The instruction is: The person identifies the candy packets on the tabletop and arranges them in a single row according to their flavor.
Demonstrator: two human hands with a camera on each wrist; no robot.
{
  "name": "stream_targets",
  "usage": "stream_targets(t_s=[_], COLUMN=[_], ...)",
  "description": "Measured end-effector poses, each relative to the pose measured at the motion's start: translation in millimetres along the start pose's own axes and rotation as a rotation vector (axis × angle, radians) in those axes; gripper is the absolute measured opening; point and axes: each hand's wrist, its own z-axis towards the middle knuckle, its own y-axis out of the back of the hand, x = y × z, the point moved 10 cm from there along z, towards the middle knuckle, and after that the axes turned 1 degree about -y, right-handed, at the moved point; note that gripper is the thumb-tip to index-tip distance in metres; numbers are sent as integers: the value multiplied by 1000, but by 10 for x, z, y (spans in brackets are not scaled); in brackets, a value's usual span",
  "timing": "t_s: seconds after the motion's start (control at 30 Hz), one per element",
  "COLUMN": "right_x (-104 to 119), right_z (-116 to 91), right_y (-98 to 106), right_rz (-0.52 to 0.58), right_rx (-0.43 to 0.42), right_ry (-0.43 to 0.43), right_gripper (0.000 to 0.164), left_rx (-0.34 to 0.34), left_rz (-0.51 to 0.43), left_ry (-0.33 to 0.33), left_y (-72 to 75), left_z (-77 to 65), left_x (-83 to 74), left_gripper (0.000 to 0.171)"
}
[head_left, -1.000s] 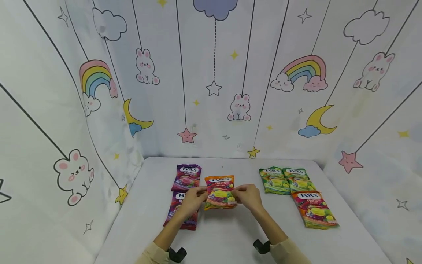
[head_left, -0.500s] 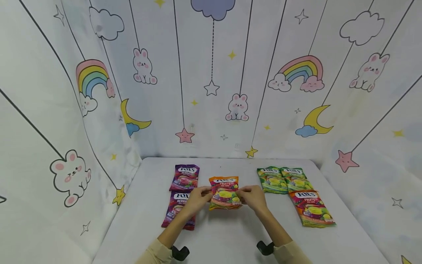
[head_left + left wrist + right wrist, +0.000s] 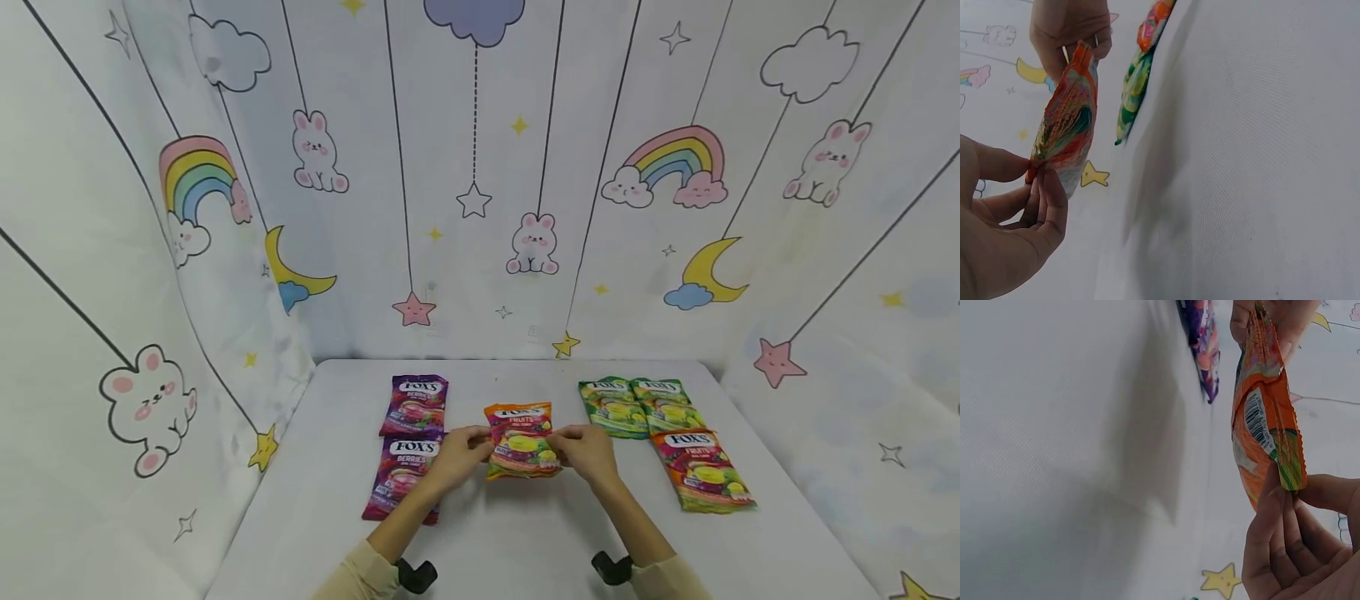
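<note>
An orange-and-red bag of fruit candy [image 3: 521,442] is held up over the middle of the table, its printed front facing the head camera. My left hand [image 3: 461,456] pinches its left edge between thumb and fingers. On the opposite edge, my right hand [image 3: 588,452] pinches it the same way. Seen side-on in the left wrist view, the candy bag [image 3: 1069,125] is plump, with the left hand [image 3: 1016,219] at its near corner. A barcode shows on the back of the candy bag [image 3: 1266,419] in the right wrist view, by the right hand [image 3: 1300,544].
Two purple berry candy bags [image 3: 415,406] lie in a column at the left, the nearer partly behind the left arm. At the right are two green candy bags [image 3: 613,407], with another orange-red fruit candy bag [image 3: 702,471] in front. A patterned curtain [image 3: 465,292] surrounds the white table [image 3: 517,550].
Both hands have shifted slightly right with the fruit candy bag between them, uncovering more of the nearer purple bag. The whole head view has drifted a little. The grip looks the same.
</note>
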Motion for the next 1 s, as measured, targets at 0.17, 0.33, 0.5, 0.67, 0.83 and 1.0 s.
stream_targets(t_s=[0.17,0.33,0.5,0.67,0.83,1.0], right_x=[-42,-108,-163,-217,-307,-393], right_z=[-27,-39,-52,-61,-61,-54], right_y=[102,178,280,381,482,566], right_rz=[17,-14,-37,-42,-36,-3], right_rx=[-13,-27,-45,-59,-80,-93], right_ry=[-4,-4,-7,-2,-8,-20], right_gripper=[21,21,24,25,28,30], left_rx=[32,39,49,65,80,91], left_rz=[-24,-28,-32,-57,-74,-83], left_ry=[-8,-14,-27,-38,-30,-42], left_y=[-108,-185,-293,-411,-516,-619], left_z=[19,39,83,115,146,177], left_x=[-52,-67,-50,-80,-113,-131], left_gripper=[38,37,38,38,37,39])
